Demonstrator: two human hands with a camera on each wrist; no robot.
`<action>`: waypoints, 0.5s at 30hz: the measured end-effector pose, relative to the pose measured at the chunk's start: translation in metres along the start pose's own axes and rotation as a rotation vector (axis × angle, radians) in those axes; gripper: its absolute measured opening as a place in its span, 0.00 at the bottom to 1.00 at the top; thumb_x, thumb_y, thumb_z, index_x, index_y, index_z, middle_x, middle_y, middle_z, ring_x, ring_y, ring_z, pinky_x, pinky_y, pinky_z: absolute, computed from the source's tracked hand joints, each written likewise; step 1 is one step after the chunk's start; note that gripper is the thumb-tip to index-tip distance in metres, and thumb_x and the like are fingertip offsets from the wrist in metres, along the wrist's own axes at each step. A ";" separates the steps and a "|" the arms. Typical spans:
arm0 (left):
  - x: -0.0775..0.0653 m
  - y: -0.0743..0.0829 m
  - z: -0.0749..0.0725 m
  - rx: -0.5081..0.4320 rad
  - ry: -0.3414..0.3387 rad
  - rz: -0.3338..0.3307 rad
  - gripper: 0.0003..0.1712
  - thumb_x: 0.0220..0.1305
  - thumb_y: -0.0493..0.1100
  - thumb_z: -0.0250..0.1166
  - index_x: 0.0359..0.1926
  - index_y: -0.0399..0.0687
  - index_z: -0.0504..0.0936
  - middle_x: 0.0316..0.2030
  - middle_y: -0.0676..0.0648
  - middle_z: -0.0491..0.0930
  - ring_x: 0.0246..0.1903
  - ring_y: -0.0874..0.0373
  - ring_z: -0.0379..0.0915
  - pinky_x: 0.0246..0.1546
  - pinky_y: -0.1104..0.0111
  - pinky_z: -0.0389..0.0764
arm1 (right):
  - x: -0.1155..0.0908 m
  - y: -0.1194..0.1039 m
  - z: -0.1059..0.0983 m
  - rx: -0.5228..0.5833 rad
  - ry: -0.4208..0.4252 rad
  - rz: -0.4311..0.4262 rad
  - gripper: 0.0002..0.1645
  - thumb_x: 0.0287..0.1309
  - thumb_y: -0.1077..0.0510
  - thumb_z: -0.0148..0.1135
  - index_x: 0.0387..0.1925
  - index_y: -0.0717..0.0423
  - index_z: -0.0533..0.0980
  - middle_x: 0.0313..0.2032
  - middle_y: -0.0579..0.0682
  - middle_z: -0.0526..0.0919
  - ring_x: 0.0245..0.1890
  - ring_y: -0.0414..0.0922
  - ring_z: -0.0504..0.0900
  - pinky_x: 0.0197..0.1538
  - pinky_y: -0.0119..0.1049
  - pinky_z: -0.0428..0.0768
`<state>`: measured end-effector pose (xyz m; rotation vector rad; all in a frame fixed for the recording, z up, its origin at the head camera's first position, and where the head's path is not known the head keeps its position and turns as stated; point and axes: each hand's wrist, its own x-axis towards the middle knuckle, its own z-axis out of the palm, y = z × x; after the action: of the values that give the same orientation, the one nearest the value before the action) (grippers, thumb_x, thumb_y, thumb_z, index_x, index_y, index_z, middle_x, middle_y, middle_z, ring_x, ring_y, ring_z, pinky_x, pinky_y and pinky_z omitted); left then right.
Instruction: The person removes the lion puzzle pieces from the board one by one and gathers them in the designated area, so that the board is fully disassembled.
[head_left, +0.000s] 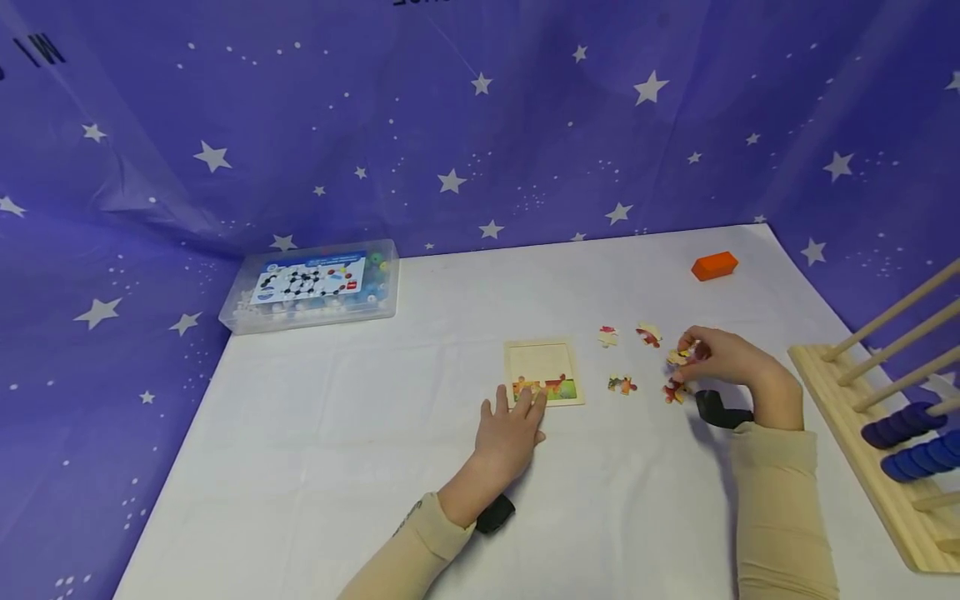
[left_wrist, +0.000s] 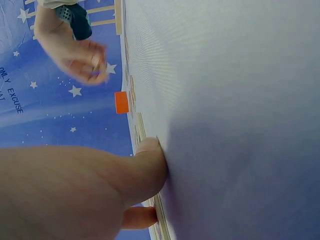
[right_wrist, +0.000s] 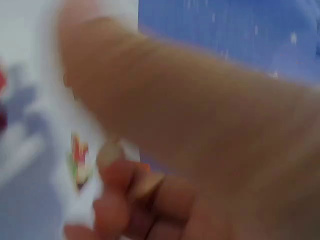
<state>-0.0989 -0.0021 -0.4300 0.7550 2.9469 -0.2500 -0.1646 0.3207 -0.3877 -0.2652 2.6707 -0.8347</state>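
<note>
A small wooden puzzle board (head_left: 538, 352) lies on the white table, its lower part filled with coloured pieces. My left hand (head_left: 510, 433) rests on its near edge with fingers spread; in the left wrist view the thumb (left_wrist: 150, 167) touches the board's side. My right hand (head_left: 723, 360) hovers over loose puzzle pieces, thumb and fingers apart. One piece (head_left: 675, 392) lies under it, and another (head_left: 677, 358) shows between its fingers. Blur in the right wrist view hides detail, but I see nothing gripped there. To its left lie further puzzle pieces (head_left: 622, 384).
An orange block (head_left: 715, 266) lies toward the far right corner. A wooden bead frame (head_left: 855, 442) with blue beads stands along the right edge. At the far left sits a clear plastic case (head_left: 311, 287) of small parts. A purple starry cloth (head_left: 450, 125) hangs behind.
</note>
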 end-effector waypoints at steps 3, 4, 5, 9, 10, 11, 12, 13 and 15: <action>-0.001 -0.001 0.000 -0.009 0.011 0.001 0.32 0.64 0.59 0.49 0.67 0.56 0.60 0.60 0.50 0.61 0.60 0.42 0.56 0.51 0.52 0.65 | -0.008 0.021 -0.005 -0.010 -0.069 0.033 0.25 0.43 0.53 0.70 0.36 0.64 0.69 0.25 0.50 0.70 0.26 0.44 0.67 0.28 0.37 0.64; -0.002 -0.001 0.000 -0.012 0.019 0.002 0.32 0.63 0.59 0.49 0.66 0.56 0.60 0.60 0.50 0.61 0.59 0.42 0.57 0.51 0.52 0.66 | -0.010 0.027 -0.006 -0.016 -0.084 0.045 0.26 0.43 0.53 0.71 0.36 0.65 0.69 0.25 0.50 0.71 0.26 0.44 0.67 0.29 0.37 0.65; -0.002 -0.001 0.000 -0.014 0.023 0.002 0.32 0.63 0.58 0.49 0.66 0.56 0.61 0.60 0.50 0.62 0.59 0.42 0.57 0.50 0.52 0.66 | -0.011 0.033 -0.006 -0.016 -0.099 0.057 0.26 0.43 0.53 0.71 0.37 0.66 0.69 0.26 0.51 0.73 0.26 0.44 0.68 0.30 0.37 0.66; -0.002 -0.001 0.000 -0.012 0.042 0.005 0.32 0.63 0.58 0.50 0.66 0.55 0.62 0.59 0.49 0.62 0.58 0.42 0.58 0.50 0.52 0.66 | -0.013 0.048 -0.007 -0.022 -0.139 0.092 0.28 0.42 0.55 0.71 0.38 0.68 0.68 0.28 0.53 0.74 0.28 0.46 0.69 0.33 0.37 0.68; -0.002 -0.001 0.000 -0.006 0.043 0.005 0.32 0.63 0.58 0.50 0.66 0.55 0.62 0.59 0.50 0.62 0.58 0.42 0.58 0.50 0.52 0.66 | -0.014 0.049 -0.007 -0.022 -0.146 0.095 0.28 0.42 0.55 0.71 0.38 0.68 0.67 0.28 0.53 0.73 0.28 0.46 0.69 0.33 0.37 0.67; -0.002 -0.001 0.000 -0.004 0.043 0.006 0.32 0.63 0.58 0.50 0.66 0.56 0.62 0.59 0.50 0.62 0.58 0.42 0.58 0.50 0.52 0.66 | -0.014 0.050 -0.007 -0.014 -0.155 0.100 0.28 0.42 0.56 0.71 0.38 0.68 0.66 0.28 0.53 0.72 0.28 0.46 0.69 0.33 0.37 0.67; -0.001 -0.001 0.001 -0.002 0.047 0.007 0.32 0.63 0.59 0.50 0.66 0.56 0.62 0.59 0.50 0.62 0.58 0.42 0.58 0.50 0.52 0.67 | -0.014 0.050 -0.007 -0.011 -0.161 0.105 0.27 0.42 0.57 0.71 0.38 0.68 0.66 0.28 0.53 0.72 0.28 0.46 0.68 0.33 0.37 0.66; -0.001 -0.001 0.002 -0.002 0.049 0.007 0.32 0.63 0.59 0.50 0.66 0.56 0.62 0.59 0.50 0.62 0.58 0.42 0.58 0.50 0.52 0.66 | -0.014 0.050 -0.007 -0.013 -0.165 0.103 0.27 0.43 0.58 0.71 0.38 0.68 0.66 0.27 0.52 0.71 0.28 0.45 0.68 0.33 0.37 0.66; 0.000 -0.001 0.002 -0.002 0.046 0.008 0.32 0.63 0.59 0.50 0.66 0.56 0.61 0.59 0.50 0.62 0.58 0.42 0.58 0.50 0.52 0.66 | -0.015 0.048 -0.007 -0.002 -0.168 0.103 0.26 0.43 0.60 0.70 0.38 0.68 0.65 0.26 0.52 0.71 0.28 0.45 0.68 0.33 0.37 0.65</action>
<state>-0.0991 -0.0033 -0.4319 0.7823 2.9862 -0.2316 -0.1570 0.3670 -0.4064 -0.1878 2.5058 -0.7438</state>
